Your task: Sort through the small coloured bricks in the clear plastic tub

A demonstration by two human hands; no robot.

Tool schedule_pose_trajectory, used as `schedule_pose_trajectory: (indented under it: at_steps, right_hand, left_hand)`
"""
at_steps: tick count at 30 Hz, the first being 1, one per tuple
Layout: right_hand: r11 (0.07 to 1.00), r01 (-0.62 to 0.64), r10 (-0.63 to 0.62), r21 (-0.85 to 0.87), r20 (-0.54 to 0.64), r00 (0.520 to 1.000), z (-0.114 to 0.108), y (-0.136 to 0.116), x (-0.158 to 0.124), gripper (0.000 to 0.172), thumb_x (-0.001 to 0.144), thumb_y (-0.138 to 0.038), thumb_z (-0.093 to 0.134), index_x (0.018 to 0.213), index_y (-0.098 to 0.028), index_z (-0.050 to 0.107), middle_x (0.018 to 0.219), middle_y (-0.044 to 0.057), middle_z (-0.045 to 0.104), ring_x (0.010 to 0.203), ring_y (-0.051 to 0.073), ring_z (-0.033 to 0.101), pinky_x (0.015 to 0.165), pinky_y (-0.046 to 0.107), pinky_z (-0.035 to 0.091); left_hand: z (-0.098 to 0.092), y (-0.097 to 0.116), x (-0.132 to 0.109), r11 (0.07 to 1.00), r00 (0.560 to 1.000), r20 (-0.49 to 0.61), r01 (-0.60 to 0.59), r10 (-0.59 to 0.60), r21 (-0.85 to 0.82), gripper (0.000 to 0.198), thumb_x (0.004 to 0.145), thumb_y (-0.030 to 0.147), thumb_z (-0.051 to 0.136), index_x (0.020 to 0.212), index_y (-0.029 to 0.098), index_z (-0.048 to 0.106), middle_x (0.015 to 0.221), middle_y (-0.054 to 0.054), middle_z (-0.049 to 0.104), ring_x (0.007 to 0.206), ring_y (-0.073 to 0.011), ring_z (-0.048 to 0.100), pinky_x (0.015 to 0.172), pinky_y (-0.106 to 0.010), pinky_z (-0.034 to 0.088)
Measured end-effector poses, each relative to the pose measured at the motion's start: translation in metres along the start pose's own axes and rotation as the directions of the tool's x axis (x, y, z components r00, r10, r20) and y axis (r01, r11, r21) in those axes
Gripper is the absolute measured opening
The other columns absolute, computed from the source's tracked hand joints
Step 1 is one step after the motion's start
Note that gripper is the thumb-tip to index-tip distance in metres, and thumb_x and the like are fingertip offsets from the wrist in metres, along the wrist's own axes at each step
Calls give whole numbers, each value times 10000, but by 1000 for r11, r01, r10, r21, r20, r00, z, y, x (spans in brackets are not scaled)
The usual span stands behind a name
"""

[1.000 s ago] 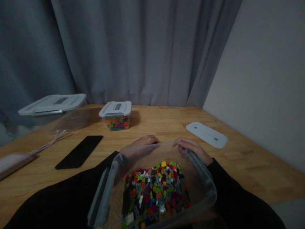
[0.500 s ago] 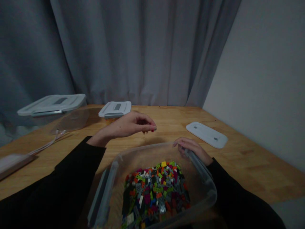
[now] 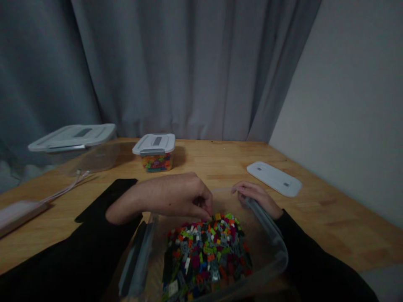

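Note:
A clear plastic storage box (image 3: 266, 258) stands in front of me, filled in its lower part with small mixed toy building bricks (image 3: 209, 251) in lime, orange, magenta, grey and white. My left hand (image 3: 192, 197) reaches over the box, its thumb and index finger pinched together at the far edge of the brick pile, near a yellow brick (image 3: 218, 217). Whatever lies between those fingertips is too small to make out. Bent over the box's far right corner, the fingers of my right hand (image 3: 253, 193) grip the rim.
A lidded box of colourful bricks (image 3: 157, 161) stands farther back. A larger clear lidded box (image 3: 94, 157) is at left, near a white cable (image 3: 67, 191) and pale case (image 3: 20, 214). A flat black object (image 3: 110, 199) lies beneath my left forearm. A white lid (image 3: 274, 179) lies right.
My left hand has come down from above the table beyond the box to the bricks inside it. My right hand stays on the rim.

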State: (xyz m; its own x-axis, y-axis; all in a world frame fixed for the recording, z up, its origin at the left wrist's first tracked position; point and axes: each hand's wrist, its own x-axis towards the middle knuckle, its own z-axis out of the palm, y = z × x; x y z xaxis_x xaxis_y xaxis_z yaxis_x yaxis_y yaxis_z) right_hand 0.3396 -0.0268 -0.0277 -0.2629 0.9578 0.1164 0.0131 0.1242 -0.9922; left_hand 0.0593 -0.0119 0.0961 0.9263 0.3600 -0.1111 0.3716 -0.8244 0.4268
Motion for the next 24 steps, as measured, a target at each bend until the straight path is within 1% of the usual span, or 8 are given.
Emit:
schedule_pose_trajectory:
  at_steps: [4,8,10,14,17,21,24]
  right_hand:
    - [999,22,-24,-39,-66,998,0,-2,-1,360,846,-524,768,922,-173,756,647,-21,562,573,101,446,531,252,275]
    - [997,27,-37,-74,-127,991,-1,-2,-2,381,796,-541,802,889,-172,770,646,-11,586,577,113,473,524,253,314]
    - [997,21,-32,-74,-146,989,-1,-2,-2,387,772,-548,816,871,-177,769,644,-10,596,571,116,479,519,254,323]
    - [998,11,-23,-69,-180,983,-3,-4,-2,384,744,-545,835,861,-187,763,627,-19,594,536,109,453,497,255,300]
    - [997,32,-47,-74,-212,976,-5,-4,-2,383,739,-546,834,851,-186,766,640,-11,616,544,115,474,514,261,319]
    - [993,61,-87,-101,-276,957,-8,-1,0,376,728,-535,842,849,-187,764,659,0,643,576,138,515,553,280,364]
    - [990,58,-95,-132,-290,952,-10,1,1,378,747,-545,824,869,-194,757,703,9,670,602,154,535,583,296,402]
  left_hand:
    - [1,-2,0,999,1000,-21,15,-15,32,199,935,370,752,915,181,810,761,-10,784,641,-122,679,588,-202,458]
    - [1,-4,1,999,998,-63,-9,12,46,244,959,407,717,949,190,828,806,-28,802,680,-137,699,638,-216,484]
    - [0,-4,2,998,997,-74,-34,37,46,231,975,380,700,975,192,835,844,-40,813,711,-146,714,672,-225,500]
    - [0,-2,1,998,993,-104,-41,46,44,170,978,255,682,1037,205,834,944,-49,831,798,-166,751,720,-233,523]
    - [0,0,-1,999,990,-139,-29,34,39,196,987,217,647,1063,224,827,988,-40,833,834,-171,761,734,-230,529]
    - [-2,0,-4,1000,984,-179,-16,18,16,227,1015,296,612,1041,224,825,895,-25,827,780,-162,754,706,-228,518]
    - [-6,-2,-6,998,968,-251,17,0,64,282,1024,374,595,1036,213,827,897,-31,825,762,-162,743,682,-237,494]
